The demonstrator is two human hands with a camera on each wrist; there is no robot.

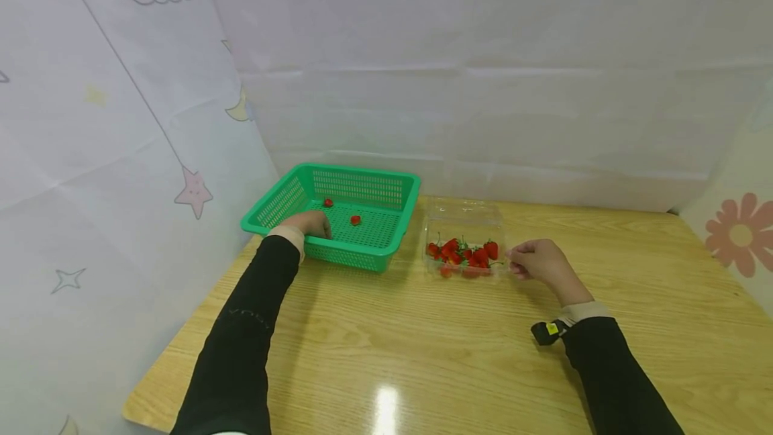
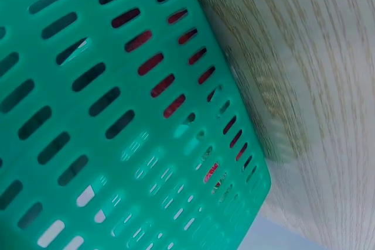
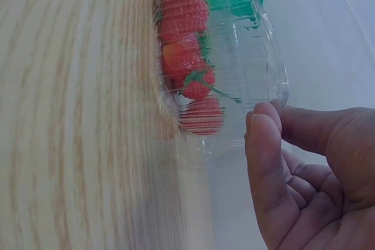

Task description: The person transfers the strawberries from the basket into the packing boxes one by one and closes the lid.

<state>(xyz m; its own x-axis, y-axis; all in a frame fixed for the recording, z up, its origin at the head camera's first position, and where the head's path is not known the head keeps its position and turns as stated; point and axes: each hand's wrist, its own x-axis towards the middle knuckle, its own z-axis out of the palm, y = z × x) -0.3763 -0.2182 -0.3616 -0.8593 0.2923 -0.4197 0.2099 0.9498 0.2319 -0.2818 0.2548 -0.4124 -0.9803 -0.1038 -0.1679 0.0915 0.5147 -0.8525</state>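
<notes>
My left hand [image 1: 311,222] reaches over the near rim of a green slotted basket [image 1: 356,250]. Its fingertips are hidden behind that rim, so whether they grip anything does not show. Two strawberries lie apart on the basket floor, one strawberry [image 1: 355,220] near the middle and another [image 1: 328,203] at the back. Through the slots of the basket wall [image 2: 105,106] the left wrist view shows red patches. My right hand [image 1: 540,260] pinches the right edge of a clear plastic box [image 3: 252,68] between thumb and fingers. Several strawberries [image 1: 451,249] with green stems lie inside it.
The box's clear lid [image 1: 464,209] stands raised at its back. Basket and box sit side by side on a wooden table [image 1: 423,341], the basket on the left. A pale printed cloth [image 1: 483,119] hangs behind the table.
</notes>
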